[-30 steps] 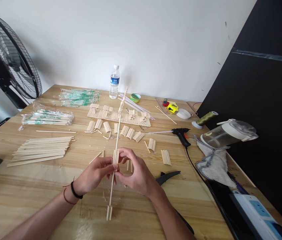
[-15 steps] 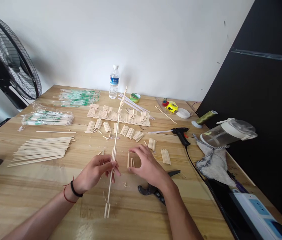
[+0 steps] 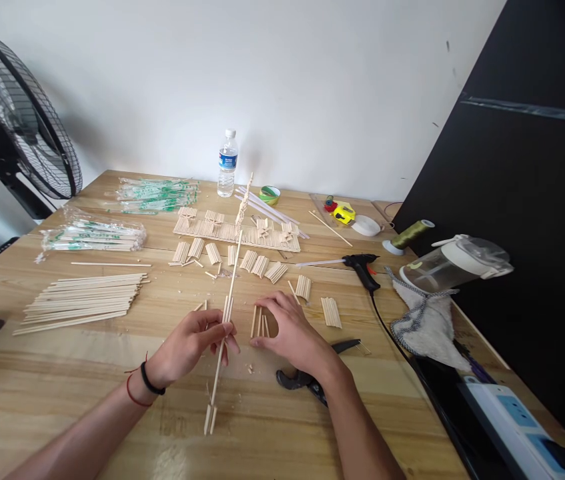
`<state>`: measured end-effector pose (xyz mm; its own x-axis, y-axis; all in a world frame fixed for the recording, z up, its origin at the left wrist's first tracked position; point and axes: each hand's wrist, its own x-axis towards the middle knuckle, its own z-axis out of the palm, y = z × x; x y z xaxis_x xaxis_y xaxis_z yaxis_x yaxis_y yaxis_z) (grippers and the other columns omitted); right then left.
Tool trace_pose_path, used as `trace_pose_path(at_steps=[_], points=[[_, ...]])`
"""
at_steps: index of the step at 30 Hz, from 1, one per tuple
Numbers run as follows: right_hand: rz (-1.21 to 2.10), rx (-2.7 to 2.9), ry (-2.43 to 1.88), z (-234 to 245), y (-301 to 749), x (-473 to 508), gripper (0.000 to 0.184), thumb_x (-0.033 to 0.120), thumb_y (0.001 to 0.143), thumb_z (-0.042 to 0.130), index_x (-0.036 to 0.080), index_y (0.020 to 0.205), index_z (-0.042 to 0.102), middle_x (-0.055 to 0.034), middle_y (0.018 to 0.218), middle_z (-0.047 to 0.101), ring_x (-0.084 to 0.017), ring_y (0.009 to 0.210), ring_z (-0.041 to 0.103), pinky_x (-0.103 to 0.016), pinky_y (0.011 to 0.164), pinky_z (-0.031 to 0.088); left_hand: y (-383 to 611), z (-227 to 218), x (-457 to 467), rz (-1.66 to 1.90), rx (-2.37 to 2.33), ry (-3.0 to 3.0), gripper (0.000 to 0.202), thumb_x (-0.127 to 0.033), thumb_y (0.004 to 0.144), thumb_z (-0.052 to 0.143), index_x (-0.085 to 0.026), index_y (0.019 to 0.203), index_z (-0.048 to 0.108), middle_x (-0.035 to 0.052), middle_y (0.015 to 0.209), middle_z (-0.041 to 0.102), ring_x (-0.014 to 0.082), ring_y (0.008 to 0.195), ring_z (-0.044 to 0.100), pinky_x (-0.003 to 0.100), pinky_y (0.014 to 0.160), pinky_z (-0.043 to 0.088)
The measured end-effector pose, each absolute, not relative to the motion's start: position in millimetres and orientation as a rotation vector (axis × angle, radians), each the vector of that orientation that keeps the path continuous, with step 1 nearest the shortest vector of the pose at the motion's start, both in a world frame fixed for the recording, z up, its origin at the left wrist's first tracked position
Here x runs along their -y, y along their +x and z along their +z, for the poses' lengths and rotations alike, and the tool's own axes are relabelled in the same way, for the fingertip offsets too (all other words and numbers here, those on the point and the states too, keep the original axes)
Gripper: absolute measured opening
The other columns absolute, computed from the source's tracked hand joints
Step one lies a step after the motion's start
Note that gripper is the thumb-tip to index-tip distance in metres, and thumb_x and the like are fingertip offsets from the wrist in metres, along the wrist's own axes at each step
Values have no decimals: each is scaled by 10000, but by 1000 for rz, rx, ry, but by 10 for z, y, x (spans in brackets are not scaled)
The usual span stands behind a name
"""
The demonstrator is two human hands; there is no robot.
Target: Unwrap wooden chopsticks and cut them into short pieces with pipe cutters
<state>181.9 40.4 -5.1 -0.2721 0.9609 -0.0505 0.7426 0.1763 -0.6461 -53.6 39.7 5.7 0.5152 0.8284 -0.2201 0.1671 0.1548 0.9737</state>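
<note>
My left hand (image 3: pixel 199 339) is closed around a long thin wooden stick (image 3: pixel 233 277), with short stick pieces alongside it at the fingers. The stick slants away from me; more short pieces (image 3: pixel 211 419) sit at its near end. To the right, my right hand (image 3: pixel 295 330) is curved low over the table, its thumb and fingertips at the two ends of a short wooden stick (image 3: pixel 253 321). A few similar short sticks (image 3: pixel 263 325) lie inside that curve. Black-handled cutters (image 3: pixel 295 380) lie partly beneath my right forearm.
Behind the hands are small stick panels (image 3: pixel 213 253) and a long stick platform (image 3: pixel 219 231). Loose sticks (image 3: pixel 82 300) and bagged sticks (image 3: pixel 95 235) lie left. A glue gun (image 3: pixel 362 267), its cord, a cloth (image 3: pixel 425 323) and a jug (image 3: pixel 455 263) occupy the right.
My right hand has shifted slightly left, and the short stick at its fingertips has moved left with it. The left hand keeps its hold on the long stick.
</note>
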Motion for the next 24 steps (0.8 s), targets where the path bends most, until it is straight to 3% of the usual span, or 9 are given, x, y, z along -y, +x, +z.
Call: trace_pose_path(at_steps=[14,24], points=[[872,2063,-1615,-52,1818,-411,584,142,743,877,240,1266,637,-62,1303,605,-262,1290,555,-443,1133,421,-533,65,-399,601,-940,1331,367,-423,977,601,-142,786,742,61,784,775,158,618,658,284,656,475],[855,2029,-1570,-84,1772,-405,599,146,731,880,259,1263,628,-68,1299,619,-273,1296,563,-470,1117,442,-535,54,-402,600,-947,1334,362,-423,975,605,-146,783,738,65,789,779,156,613,652,285,655,476]])
